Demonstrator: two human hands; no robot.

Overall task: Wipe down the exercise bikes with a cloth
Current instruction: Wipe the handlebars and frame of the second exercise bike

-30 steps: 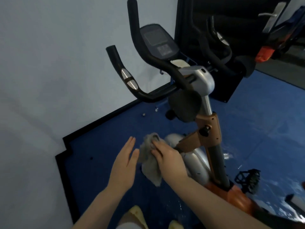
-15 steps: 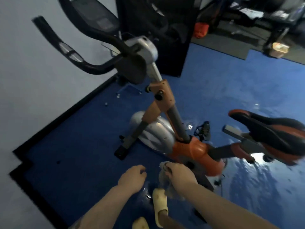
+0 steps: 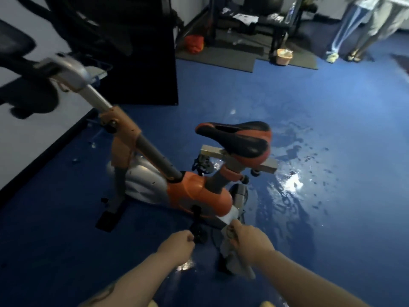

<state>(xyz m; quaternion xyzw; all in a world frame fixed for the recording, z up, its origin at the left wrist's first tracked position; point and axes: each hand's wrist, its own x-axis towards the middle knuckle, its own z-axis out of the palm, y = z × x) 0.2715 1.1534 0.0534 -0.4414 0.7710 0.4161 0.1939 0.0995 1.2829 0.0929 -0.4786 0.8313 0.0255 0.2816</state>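
An orange and silver exercise bike (image 3: 194,193) stands on the blue floor in front of me, its black and red saddle (image 3: 236,138) to the right and blurred black handlebars (image 3: 24,69) at the far left. My right hand (image 3: 250,240) is closed on a grey cloth (image 3: 234,260) that hangs down below it, just under the bike's orange body near the rear. My left hand (image 3: 177,244) is a closed fist with nothing in it, beside the black pedal (image 3: 198,231).
A tall black panel (image 3: 141,52) stands behind the bike by the white wall (image 3: 26,134). Wet shiny patches (image 3: 292,185) lie on the blue floor at right. Two people's legs (image 3: 354,29) stand at the far right; a bench and an orange bag (image 3: 194,44) sit at the back.
My view has swung right and back from the handlebars to the saddle end. My right hand has carried the cloth from the front fork down to the bike's rear; my left hand has closed.
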